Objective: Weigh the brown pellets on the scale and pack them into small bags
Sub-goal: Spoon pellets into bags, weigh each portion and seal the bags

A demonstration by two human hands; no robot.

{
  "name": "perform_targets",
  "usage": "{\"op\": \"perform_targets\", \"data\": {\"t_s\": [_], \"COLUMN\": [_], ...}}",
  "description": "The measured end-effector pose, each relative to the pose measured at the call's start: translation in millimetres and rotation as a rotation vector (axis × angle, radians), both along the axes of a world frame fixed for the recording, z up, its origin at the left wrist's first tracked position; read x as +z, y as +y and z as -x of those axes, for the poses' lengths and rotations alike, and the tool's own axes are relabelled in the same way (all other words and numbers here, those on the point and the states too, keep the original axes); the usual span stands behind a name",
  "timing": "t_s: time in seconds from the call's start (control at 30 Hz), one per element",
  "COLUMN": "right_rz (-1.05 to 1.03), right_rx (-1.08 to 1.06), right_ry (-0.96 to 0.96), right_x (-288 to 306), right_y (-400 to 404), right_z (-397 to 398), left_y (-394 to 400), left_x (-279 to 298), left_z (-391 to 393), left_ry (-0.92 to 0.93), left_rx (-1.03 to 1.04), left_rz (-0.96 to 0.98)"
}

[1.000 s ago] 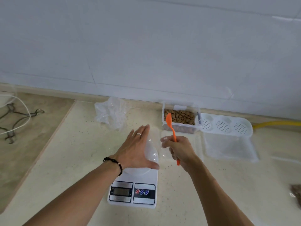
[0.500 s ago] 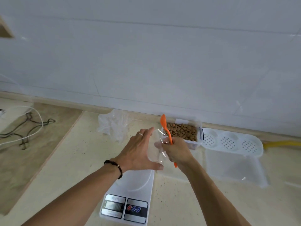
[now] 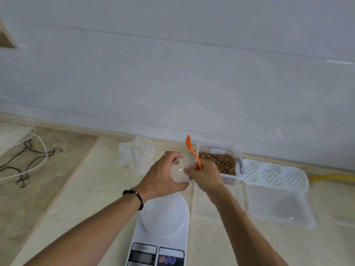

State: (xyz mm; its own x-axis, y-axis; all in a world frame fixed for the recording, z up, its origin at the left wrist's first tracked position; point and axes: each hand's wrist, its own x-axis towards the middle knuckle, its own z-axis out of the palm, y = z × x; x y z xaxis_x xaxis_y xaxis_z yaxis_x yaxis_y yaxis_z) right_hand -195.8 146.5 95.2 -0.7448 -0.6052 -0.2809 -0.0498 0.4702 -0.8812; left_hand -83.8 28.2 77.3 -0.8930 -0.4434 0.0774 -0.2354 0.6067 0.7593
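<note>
Both hands hold a small clear bag (image 3: 177, 174) above the far end of the white kitchen scale (image 3: 163, 221), whose round platform is bare. My left hand (image 3: 163, 175) cups the bag from the left with curled fingers. My right hand (image 3: 204, 176) pinches the bag's right edge and also grips an orange spoon (image 3: 193, 151), its bowl pointing up and away. Brown pellets (image 3: 221, 162) fill a clear rectangular box against the wall, just right of my right hand.
A crumpled pile of clear bags (image 3: 137, 154) lies at the back left of the counter. A white perforated tray with a clear lid (image 3: 276, 187) sits right of the pellet box. Cables and wire hangers (image 3: 26, 162) lie on the brown surface at the left.
My left hand went from flat with spread fingers to curled around the small bag. Both hands lifted the bag away from the scale platform. The camera tilted so the scale sits lower in view.
</note>
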Motion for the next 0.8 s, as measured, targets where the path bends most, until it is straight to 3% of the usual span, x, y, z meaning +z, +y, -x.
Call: {"op": "perform_targets", "data": {"t_s": [0.23,0.4,0.53,0.8], "right_rz": [-0.028,-0.132,-0.336,-0.310], "right_rx": [-0.027,-0.173,-0.152,-0.334], "right_ry": [0.031,0.031,0.252,0.423], "right_x": [1,4,-3,-16], "right_y": [1,29,58,80], "right_z": [5,30,58,85], "left_y": [-14,-12,-6,0], "left_x": [-3,-7,-9,-18], "left_z": [9,25,38,51], "left_ry": [-0.048,-0.079,-0.117,-0.174], "left_rx": [-0.066,-0.070,-0.115,-0.079], "left_rz": [0.058,0.070,0.098,0.172]}}
